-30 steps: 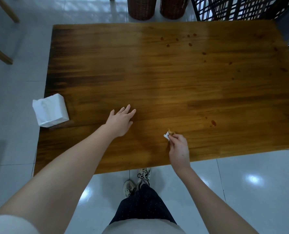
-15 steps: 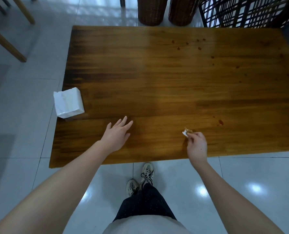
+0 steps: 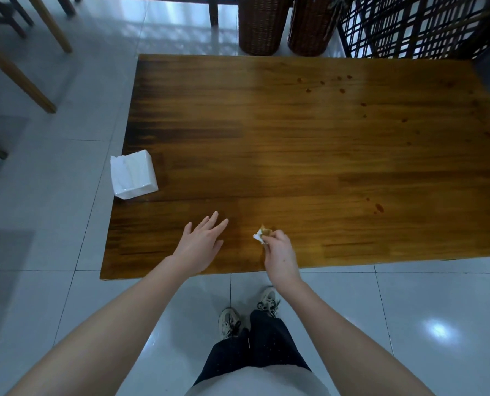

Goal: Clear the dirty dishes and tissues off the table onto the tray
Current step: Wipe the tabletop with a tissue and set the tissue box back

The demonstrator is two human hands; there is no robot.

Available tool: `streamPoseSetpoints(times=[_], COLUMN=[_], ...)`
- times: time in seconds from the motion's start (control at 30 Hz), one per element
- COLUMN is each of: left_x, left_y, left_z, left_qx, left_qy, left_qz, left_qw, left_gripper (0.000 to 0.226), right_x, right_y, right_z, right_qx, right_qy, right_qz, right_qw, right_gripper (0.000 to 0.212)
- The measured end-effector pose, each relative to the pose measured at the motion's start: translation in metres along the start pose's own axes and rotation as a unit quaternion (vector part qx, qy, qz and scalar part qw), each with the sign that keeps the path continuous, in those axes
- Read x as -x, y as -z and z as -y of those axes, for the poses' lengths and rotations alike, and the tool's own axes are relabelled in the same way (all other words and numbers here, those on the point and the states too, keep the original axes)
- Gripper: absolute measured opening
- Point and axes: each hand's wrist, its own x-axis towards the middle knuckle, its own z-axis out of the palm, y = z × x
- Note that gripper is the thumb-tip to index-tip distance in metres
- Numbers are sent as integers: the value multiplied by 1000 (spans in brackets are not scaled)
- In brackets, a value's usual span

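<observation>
Here, a small crumpled, brown-stained white tissue [image 3: 260, 235] is pinched in the right hand [image 3: 279, 254] above the brown wooden tabletop [image 3: 309, 155]; the left hand [image 3: 199, 245] is held open, fingers straight.

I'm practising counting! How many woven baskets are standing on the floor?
2. The left basket stands on the floor just past the far edge of the table, the right basket close beside it. Their tops are cut off; others may be out of frame.

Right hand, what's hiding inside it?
The right hand pinches a crumpled white tissue stained brown. Only its tip pokes out above the table; the rest is covered by the curled fingers.
</observation>
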Motion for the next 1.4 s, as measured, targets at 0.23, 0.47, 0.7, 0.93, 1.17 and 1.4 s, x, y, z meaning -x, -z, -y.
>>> streamPoseSetpoints(times=[0.23, 0.47, 0.7, 0.93, 1.17, 1.4], left_x=[2, 1, -4, 1, 14, 15], left_y=[0, 2, 4, -1, -6, 0], left_z=[4, -9, -45, -69, -54, -38], left_qx=[4, 13, -5, 2, 19, 26], left_qy=[10, 25, 49, 107, 146, 116], left_qz=[-5, -7, 1, 3, -12, -28], left_qw=[1000, 1000, 999, 994, 989, 993], left_gripper=[55, 55, 55, 54, 54, 53], right_x=[-6, -19, -24, -26, -29, -36], right_y=[13, 57, 86, 64, 28, 31], right_z=[-16, -75, -120, -83, -33, -31], right_qx=[39, 20, -3, -46, -46, 16], right_qy=[3, -101, -144, -52, 38, 69], right_qz=[-8, -68, -95, -16, 77, 55], right_qw=[999, 992, 985, 997, 995, 996], right_gripper=[36, 32, 28, 29, 40, 36])
